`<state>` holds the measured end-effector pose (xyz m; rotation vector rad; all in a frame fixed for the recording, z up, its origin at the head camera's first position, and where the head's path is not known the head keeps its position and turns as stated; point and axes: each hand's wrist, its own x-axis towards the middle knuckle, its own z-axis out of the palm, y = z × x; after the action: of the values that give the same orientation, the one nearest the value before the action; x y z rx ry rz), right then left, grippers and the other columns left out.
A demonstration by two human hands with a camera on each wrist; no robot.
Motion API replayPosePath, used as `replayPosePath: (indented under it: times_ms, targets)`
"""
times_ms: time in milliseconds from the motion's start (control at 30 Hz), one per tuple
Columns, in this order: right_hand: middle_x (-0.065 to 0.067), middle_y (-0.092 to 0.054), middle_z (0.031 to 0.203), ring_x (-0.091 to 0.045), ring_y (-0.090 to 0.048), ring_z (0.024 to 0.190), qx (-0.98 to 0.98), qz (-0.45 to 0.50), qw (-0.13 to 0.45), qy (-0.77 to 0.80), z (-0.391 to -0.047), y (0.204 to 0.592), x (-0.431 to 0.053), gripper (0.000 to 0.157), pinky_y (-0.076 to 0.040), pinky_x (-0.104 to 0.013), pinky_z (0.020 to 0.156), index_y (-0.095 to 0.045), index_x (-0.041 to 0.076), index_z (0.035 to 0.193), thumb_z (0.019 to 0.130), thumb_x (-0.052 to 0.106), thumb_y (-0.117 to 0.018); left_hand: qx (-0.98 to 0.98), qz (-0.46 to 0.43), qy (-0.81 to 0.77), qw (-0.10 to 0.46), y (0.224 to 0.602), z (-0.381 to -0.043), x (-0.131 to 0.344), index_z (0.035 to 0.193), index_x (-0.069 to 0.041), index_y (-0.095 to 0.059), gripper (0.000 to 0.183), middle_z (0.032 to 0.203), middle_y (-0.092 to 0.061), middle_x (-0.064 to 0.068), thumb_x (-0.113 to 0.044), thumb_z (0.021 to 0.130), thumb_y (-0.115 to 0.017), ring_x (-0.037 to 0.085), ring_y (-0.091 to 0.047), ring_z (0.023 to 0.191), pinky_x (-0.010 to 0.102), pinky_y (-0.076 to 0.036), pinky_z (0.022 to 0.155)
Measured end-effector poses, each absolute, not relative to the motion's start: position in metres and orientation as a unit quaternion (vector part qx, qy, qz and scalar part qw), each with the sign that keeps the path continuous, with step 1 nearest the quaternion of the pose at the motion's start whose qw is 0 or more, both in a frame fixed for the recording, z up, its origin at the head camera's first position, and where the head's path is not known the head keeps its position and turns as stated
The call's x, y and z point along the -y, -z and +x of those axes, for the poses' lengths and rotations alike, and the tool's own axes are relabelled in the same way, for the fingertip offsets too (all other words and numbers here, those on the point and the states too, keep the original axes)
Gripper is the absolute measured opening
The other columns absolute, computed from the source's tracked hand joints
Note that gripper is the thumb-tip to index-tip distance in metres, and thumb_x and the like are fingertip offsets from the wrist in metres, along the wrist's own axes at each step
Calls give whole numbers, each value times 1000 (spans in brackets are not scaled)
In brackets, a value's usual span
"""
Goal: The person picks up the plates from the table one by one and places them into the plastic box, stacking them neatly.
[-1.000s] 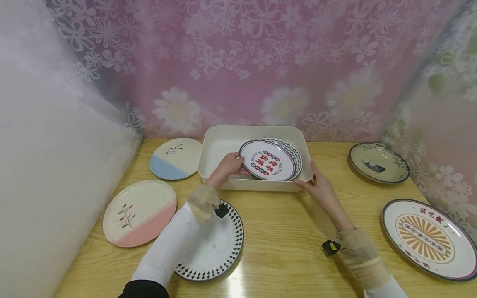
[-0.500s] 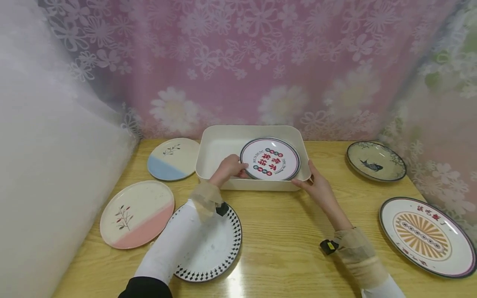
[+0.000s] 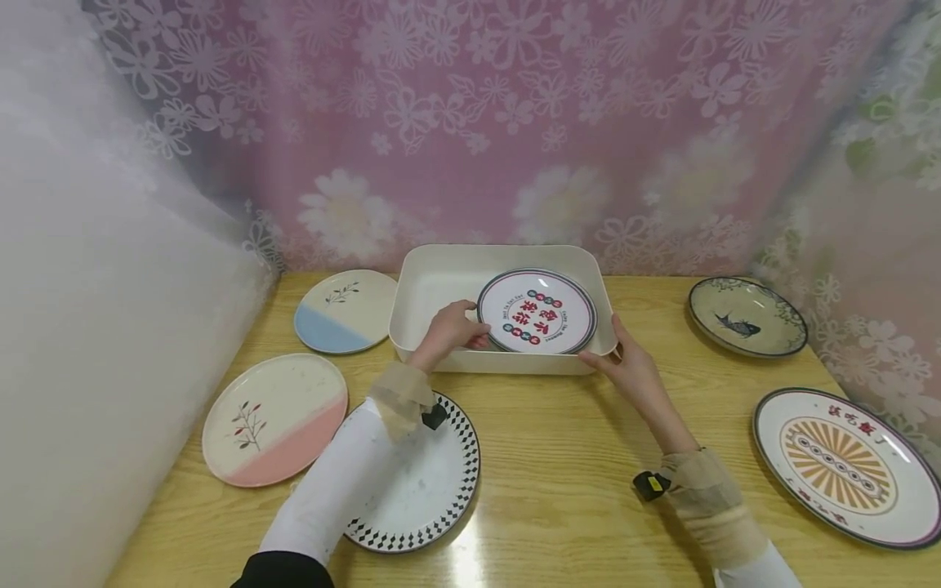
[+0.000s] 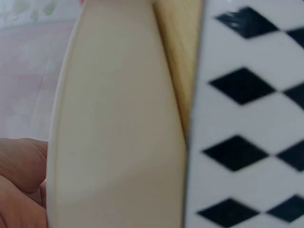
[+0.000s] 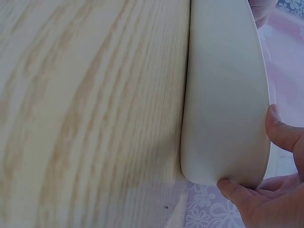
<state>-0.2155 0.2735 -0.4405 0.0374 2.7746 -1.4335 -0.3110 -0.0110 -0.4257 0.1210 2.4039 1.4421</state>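
Observation:
A round white plate (image 3: pixel 540 314) with red characters and a dark rim lies in the right part of a cream rectangular bin (image 3: pixel 507 364). It covers most of whatever lies beneath it. My left hand (image 3: pixel 450 333) reaches over the bin's front wall, its thumb and forefinger spread at the plate's left edge. Behind the bin wall in the left wrist view, the fingers (image 4: pixel 21 180) show only in part. With my right hand (image 3: pixel 628 367) I hold the bin's front right corner. The right wrist view shows the thumb (image 5: pixel 280 130) on the rim and fingers wrapped around the corner.
On the left lie a blue-and-cream plate (image 3: pixel 345 310) and a pink-and-cream plate (image 3: pixel 275 416). A black-diamond-rimmed plate (image 3: pixel 419 490) sits under my left forearm. A fish-patterned dish (image 3: pixel 750 318) and a large sunburst plate (image 3: pixel 838 465) are on the right. A pink floral curtain (image 3: pixel 470 122) hangs behind.
The white plate with red characters, tilted in my left hand earlier, has come down flat over the wavy-patterned plate in the bin. My left fingers have loosened from its edge. My right hand stays put.

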Motion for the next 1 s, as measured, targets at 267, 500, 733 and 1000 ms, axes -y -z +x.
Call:
replayPosePath:
  times_ms: [267, 500, 733, 1000]
  targets:
    - [-25, -12, 165, -46, -24, 148, -891, 13, 8, 454, -216, 440, -273, 100, -34, -53, 116, 1, 5, 162, 97, 31, -71, -862, 42, -481, 153, 427, -311, 12, 152, 0, -41, 62, 80, -74, 8, -14, 98, -68, 7, -67, 58, 22, -59, 63]
    - [-25, -12, 165, -46, -23, 149, -887, 15, 9, 461, -215, 441, -273, 99, -34, -53, 116, 2, 5, 162, 98, 28, -70, -870, 64, -470, 136, 425, -308, 22, 149, 1, -44, 54, 92, -77, 12, -18, 102, -62, 12, -73, 66, 26, -61, 72]
    - [-25, -12, 165, -46, -24, 148, -885, 12, 8, 466, -215, 443, -273, 99, -35, -53, 116, 3, 8, 162, 98, 32, -69, -871, 79, -473, 110, 420, -300, 36, 135, -2, -61, 35, 97, -76, 11, -19, 104, -57, 15, -74, 73, 24, -61, 66]
    - [-26, -17, 165, -49, -27, 147, -904, -16, 7, 427, -211, 443, -290, 88, -31, -61, 116, -12, 8, 163, 100, 37, -65, -888, 123, -437, 76, 412, -283, 53, 125, -8, -70, 28, 92, -75, 5, -22, 105, -58, 12, -73, 75, 26, -60, 73]
